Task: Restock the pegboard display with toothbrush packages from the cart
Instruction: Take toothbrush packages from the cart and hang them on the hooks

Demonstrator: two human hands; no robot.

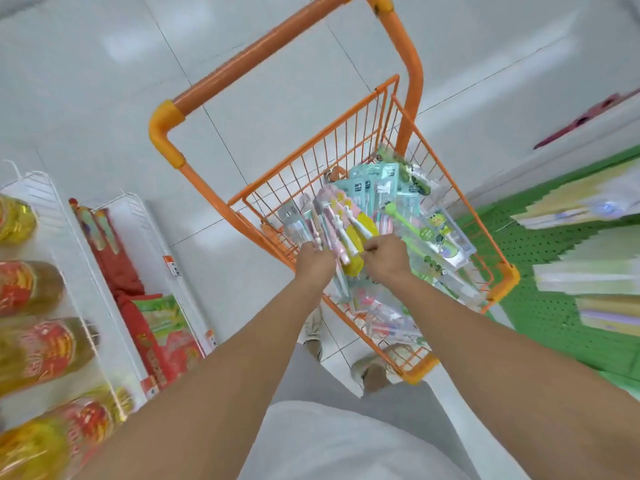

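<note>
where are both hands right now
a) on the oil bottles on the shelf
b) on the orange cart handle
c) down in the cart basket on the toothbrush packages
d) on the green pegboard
c: the left hand and right hand are both down in the orange cart, fingers curled on the pink and yellow toothbrush packages, away from the green pegboard.

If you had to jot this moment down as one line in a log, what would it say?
stage: picking stock | left hand: holds toothbrush packages | right hand: pinching the same bunch | place: orange cart | green pegboard: at right, untouched
</note>
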